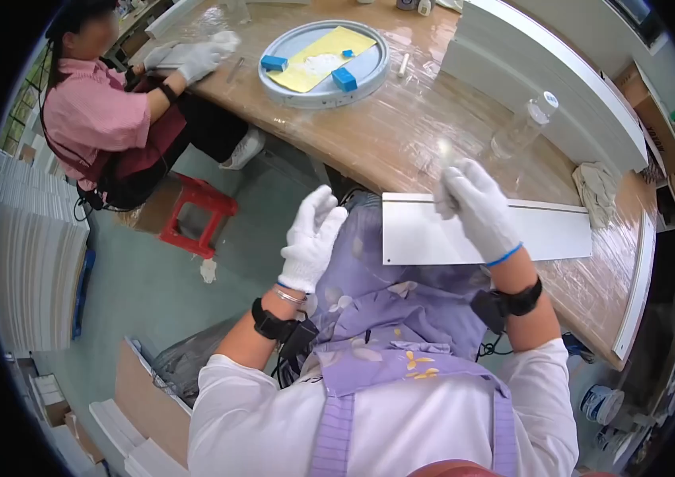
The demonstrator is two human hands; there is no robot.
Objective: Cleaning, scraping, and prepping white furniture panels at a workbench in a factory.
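Observation:
A long white board (pixel 417 230) lies at the near edge of the film-covered table, partly over my lap. My right hand (pixel 479 208), in a white glove, is above the board's middle with its fingers curled together. A small pale spot shows just beyond those fingertips; whether it is held or is glare on the film, I cannot make out. To the left of the board, my left hand (pixel 310 242), also gloved, is raised off the table. Its fingers are bent but apart, and nothing is in them.
A clear bottle (pixel 522 127) and a crumpled cloth (pixel 595 195) stand beyond the board. Farther back, a round bucket lid (pixel 289 89) carries a yellow sheet and blue blocks. White panels (pixel 544 71) line the right. At left, another gloved person sits near a red stool (pixel 204 219).

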